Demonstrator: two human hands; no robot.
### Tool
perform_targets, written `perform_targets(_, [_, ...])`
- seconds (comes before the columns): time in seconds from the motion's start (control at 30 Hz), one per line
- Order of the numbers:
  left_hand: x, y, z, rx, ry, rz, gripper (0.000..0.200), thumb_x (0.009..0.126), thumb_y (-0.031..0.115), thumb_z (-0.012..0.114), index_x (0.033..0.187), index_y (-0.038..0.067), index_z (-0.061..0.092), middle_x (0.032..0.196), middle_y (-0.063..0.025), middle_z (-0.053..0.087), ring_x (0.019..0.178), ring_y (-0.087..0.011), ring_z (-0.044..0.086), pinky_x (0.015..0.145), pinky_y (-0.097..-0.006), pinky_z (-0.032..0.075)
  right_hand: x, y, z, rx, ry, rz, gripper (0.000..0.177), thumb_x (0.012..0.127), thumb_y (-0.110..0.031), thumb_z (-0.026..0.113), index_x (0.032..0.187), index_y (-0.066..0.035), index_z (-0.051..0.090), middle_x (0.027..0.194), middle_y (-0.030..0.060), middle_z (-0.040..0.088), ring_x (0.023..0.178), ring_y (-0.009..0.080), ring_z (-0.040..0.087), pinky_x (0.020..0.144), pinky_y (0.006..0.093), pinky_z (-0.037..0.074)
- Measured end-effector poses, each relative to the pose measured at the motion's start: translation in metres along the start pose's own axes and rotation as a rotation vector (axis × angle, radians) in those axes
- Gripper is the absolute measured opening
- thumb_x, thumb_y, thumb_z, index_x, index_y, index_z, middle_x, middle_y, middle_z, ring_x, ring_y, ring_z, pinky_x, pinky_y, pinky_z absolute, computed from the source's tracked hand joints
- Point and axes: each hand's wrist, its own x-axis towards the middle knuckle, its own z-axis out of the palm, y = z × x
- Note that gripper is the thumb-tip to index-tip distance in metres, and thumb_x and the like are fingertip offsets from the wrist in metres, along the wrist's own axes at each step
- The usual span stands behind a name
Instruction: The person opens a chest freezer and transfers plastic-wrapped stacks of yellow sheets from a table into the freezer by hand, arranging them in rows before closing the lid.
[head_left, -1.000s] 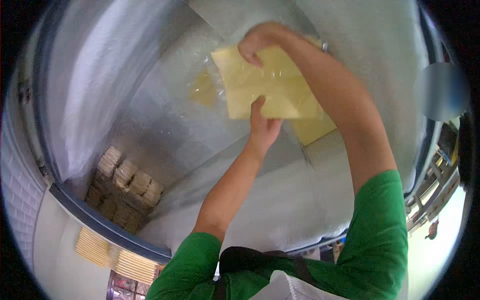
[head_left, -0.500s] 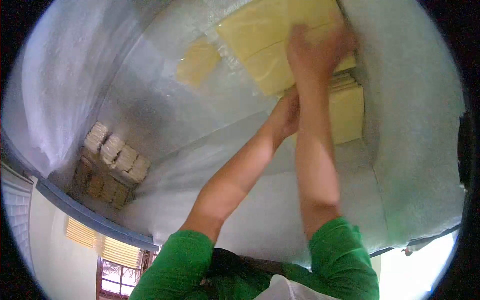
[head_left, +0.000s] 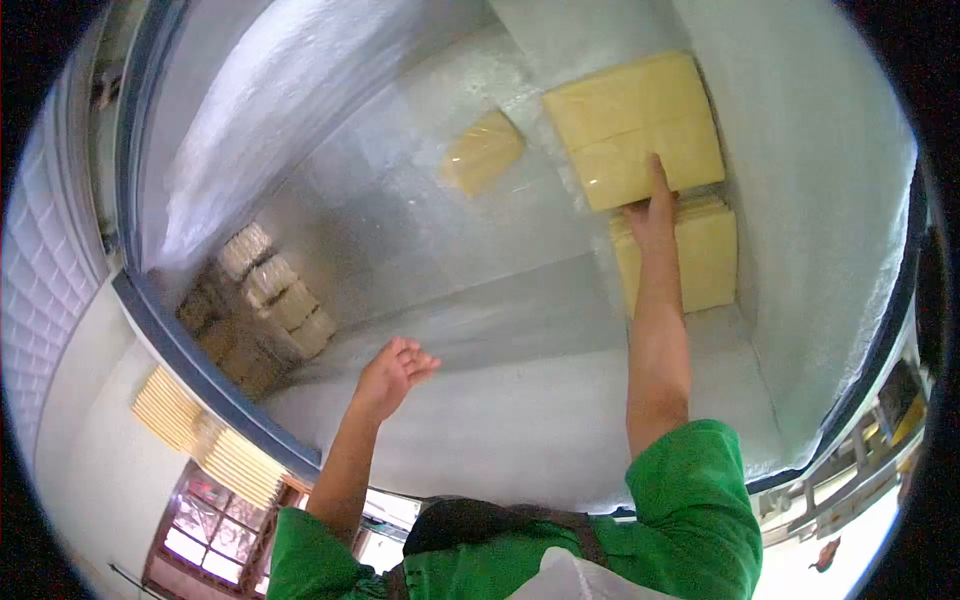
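From the head view, the one angle there is, I'm watching a person leaning over a deep, frosted chest [head_left: 480, 440]. The right hand [head_left: 655, 213] is resting at the near edge of a large yellow pack [head_left: 640, 115], one digit lying along the top while the others are disappearing below; I can't tell whether it is really clamping. The left hand [head_left: 393, 382] is hanging well apart from it, holding nothing, its fingers loosely curling above the near wall. The large yellow pack is lying flat by the right-hand wall [head_left: 810, 190], just beyond a yellow stack [head_left: 708, 262].

What is worrying me is the slick wrapping: a push from one side only could be sending the pack skewing or sliding, since nothing is bracing its far or left edge. Fingers tucking into the gap by the stack could also be catching its layered top and pulling pieces askew, or getting pinched.

Further left, a small yellow pack [head_left: 484, 152] is lying alone on the chest floor, well clear of both hands. Pale bundles [head_left: 275, 283] are filling the left corner. The near wall is standing between the body and everything inside, forcing a long reach, and the dark rim [head_left: 215, 375] is curving round. Outside, a window [head_left: 208, 520] is glowing.
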Motion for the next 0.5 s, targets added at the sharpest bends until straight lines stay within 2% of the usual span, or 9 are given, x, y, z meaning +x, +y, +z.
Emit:
perform_targets(0.07, [-0.036,-0.014,-0.021,-0.024,0.032,0.034,0.029,0.101,0.034,0.044,0.101,0.009,0.06,0.095,-0.0089,0.067,0.1,-0.031,0.065,0.092,-0.044,0.048,0.012,0.003,0.001,0.0,0.01,-0.004,0.061,0.087,-0.031,0.071,0.135,-0.007,0.042,0.131,0.0115,0.051,0.12,0.029,0.051,0.099,0.0474,0.046])
perform_targets(0.13, [-0.064,-0.035,-0.042,-0.093,0.031,-0.007,0.033,0.102,0.036,0.041,0.101,0.009,0.059,0.095,-0.0099,0.068,0.106,-0.0323,0.063,0.094,-0.0445,0.047,0.03,0.005,0.008,0.004,0.017,-0.008,0.061,0.087,-0.031,0.07,0.135,-0.006,0.043,0.132,0.0119,0.051,0.12,0.0286,0.051,0.1,0.0467,0.046])
perform_targets(0.2, [-0.09,-0.051,-0.056,-0.112,0.036,-0.022,0.034,0.102,0.037,0.04,0.101,0.009,0.06,0.095,-0.0098,0.068,0.105,-0.032,0.063,0.093,-0.0441,0.047,0.047,0.01,0.023,0.111,-0.083,-0.052,0.074,0.08,-0.028,0.078,0.14,-0.009,0.038,0.135,0.0117,0.051,0.122,0.0281,0.05,0.098,0.046,0.048])
perform_targets(0.23, [-0.101,-0.056,-0.062,-0.115,0.038,-0.047,0.035,0.103,0.037,0.04,0.101,0.009,0.06,0.094,-0.0098,0.068,0.105,-0.0317,0.064,0.092,-0.0438,0.048,0.057,0.01,0.033,0.109,-0.093,-0.044,0.074,0.08,-0.028,0.078,0.14,-0.009,0.038,0.135,0.0117,0.051,0.122,0.0281,0.05,0.098,0.046,0.048])
perform_targets(0.4, [-0.149,-0.077,-0.086,-0.2,0.168,-0.024,0.036,0.103,0.037,0.039,0.099,0.009,0.06,0.093,-0.0102,0.068,0.104,-0.0321,0.064,0.091,-0.0428,0.048,0.124,-0.003,0.104,-0.048,-0.26,-0.06,0.062,0.088,-0.033,0.069,0.136,-0.004,0.042,0.134,0.0139,0.05,0.122,0.0294,0.051,0.1,0.047,0.046])
perform_targets(0.47, [-0.166,-0.082,-0.093,-0.21,0.201,0.012,0.036,0.103,0.038,0.039,0.098,0.009,0.06,0.093,-0.0102,0.068,0.104,-0.0321,0.064,0.091,-0.0423,0.048,0.158,-0.005,0.129,-0.208,-0.311,-0.132,0.063,0.089,-0.033,0.068,0.137,-0.004,0.04,0.136,0.0155,0.049,0.122,0.0311,0.05,0.099,0.0493,0.046])
perform_targets(0.5, [-0.175,-0.084,-0.097,-0.234,0.223,0.011,0.035,0.103,0.038,0.04,0.097,0.009,0.06,0.092,-0.0101,0.068,0.104,-0.0319,0.064,0.091,-0.0422,0.048,0.181,-0.001,0.138,-0.388,-0.339,-0.237,0.064,0.089,-0.033,0.068,0.138,-0.004,0.039,0.137,0.0164,0.048,0.122,0.0319,0.05,0.099,0.0504,0.045])
